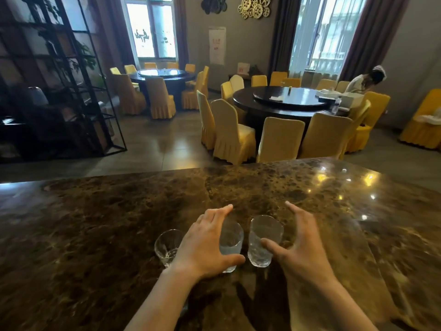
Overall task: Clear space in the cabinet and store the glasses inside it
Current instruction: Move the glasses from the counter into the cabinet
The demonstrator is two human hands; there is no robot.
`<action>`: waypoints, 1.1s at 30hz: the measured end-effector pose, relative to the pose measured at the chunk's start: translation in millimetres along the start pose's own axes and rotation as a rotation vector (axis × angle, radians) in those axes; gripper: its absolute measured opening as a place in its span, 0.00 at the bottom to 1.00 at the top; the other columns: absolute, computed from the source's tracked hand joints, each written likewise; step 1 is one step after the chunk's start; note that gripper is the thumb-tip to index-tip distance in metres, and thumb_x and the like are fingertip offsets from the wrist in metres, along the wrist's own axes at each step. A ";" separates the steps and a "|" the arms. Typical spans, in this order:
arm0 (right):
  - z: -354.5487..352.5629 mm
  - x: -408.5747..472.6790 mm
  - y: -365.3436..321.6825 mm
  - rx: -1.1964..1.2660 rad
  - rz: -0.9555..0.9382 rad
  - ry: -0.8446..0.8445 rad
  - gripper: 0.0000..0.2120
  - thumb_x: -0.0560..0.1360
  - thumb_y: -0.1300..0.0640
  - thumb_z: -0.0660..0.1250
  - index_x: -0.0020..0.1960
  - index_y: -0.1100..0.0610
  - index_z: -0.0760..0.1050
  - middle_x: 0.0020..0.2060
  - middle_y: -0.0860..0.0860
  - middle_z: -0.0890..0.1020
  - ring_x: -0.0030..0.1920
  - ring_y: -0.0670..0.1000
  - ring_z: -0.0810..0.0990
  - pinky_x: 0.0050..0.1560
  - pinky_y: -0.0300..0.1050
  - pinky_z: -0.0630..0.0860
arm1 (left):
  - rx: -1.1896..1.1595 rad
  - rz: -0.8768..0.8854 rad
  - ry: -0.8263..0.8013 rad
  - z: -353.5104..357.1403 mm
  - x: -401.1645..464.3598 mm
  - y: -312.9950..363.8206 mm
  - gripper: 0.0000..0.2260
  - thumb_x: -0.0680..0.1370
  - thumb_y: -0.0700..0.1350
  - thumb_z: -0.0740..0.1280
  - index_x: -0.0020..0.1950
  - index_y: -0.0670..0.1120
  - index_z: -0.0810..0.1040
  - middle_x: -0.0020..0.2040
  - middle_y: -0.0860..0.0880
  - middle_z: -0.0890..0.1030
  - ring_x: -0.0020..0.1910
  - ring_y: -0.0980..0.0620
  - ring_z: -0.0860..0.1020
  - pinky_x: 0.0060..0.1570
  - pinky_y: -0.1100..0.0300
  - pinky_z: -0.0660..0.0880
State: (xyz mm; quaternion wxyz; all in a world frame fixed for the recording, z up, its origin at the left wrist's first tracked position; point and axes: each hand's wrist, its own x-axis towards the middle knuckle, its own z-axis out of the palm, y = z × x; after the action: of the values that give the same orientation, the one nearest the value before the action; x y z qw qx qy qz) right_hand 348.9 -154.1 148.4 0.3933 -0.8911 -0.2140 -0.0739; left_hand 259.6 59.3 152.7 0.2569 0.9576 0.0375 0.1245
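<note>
Three clear glasses stand upright in a row on a brown marble counter (119, 223). The left glass (167, 247) is partly hidden behind my left hand (207, 244). My left hand curves around the middle glass (231, 242), thumb in front of its base and fingers spread over its far side, not clearly closed on it. My right hand (298, 244) is spread beside the right glass (263, 240), its thumb touching the glass's near side, fingers apart behind it. No cabinet is in view.
Beyond the counter's far edge lies a dining room with round dark tables (286, 101) and yellow-covered chairs (229, 134). A black metal shelving frame (71, 91) stands at the left. A person (365, 80) sits at the far right table.
</note>
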 end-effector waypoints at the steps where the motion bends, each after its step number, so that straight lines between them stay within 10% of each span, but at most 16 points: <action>1: 4.4 4.6 4.3 0.012 0.035 -0.090 0.53 0.60 0.42 0.82 0.78 0.49 0.58 0.73 0.49 0.65 0.73 0.47 0.63 0.71 0.46 0.63 | 0.023 -0.028 -0.026 4.9 5.8 -0.6 0.47 0.65 0.64 0.76 0.77 0.62 0.53 0.73 0.59 0.64 0.73 0.57 0.63 0.72 0.53 0.66; 10: 33.6 18.5 24.0 -0.066 0.035 -0.171 0.50 0.60 0.45 0.83 0.76 0.55 0.64 0.67 0.51 0.74 0.66 0.50 0.74 0.67 0.47 0.74 | 0.001 -0.123 -0.007 14.3 22.3 -11.8 0.40 0.63 0.58 0.79 0.70 0.60 0.63 0.62 0.55 0.74 0.61 0.54 0.74 0.61 0.53 0.76; 18: 15.5 -18.2 -1.9 0.013 -0.109 -0.264 0.45 0.56 0.40 0.80 0.69 0.48 0.69 0.55 0.36 0.72 0.55 0.36 0.74 0.53 0.28 0.74 | -0.007 -0.166 0.014 12.1 50.4 -29.7 0.35 0.63 0.57 0.80 0.64 0.59 0.67 0.60 0.55 0.76 0.58 0.54 0.75 0.58 0.55 0.76; 33: 58.1 -37.8 -40.7 0.046 -0.146 -0.366 0.45 0.60 0.41 0.79 0.73 0.48 0.66 0.57 0.35 0.70 0.58 0.38 0.73 0.59 0.29 0.72 | -0.061 -0.122 0.034 21.5 60.4 -36.2 0.34 0.62 0.57 0.80 0.62 0.61 0.66 0.59 0.57 0.76 0.57 0.56 0.75 0.53 0.62 0.73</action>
State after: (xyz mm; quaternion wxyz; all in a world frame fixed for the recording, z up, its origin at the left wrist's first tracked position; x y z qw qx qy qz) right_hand 295.0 -99.4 124.9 0.3619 -0.8625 -0.3475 0.0659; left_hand 323.2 88.4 129.7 0.2926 0.9430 0.0964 0.1259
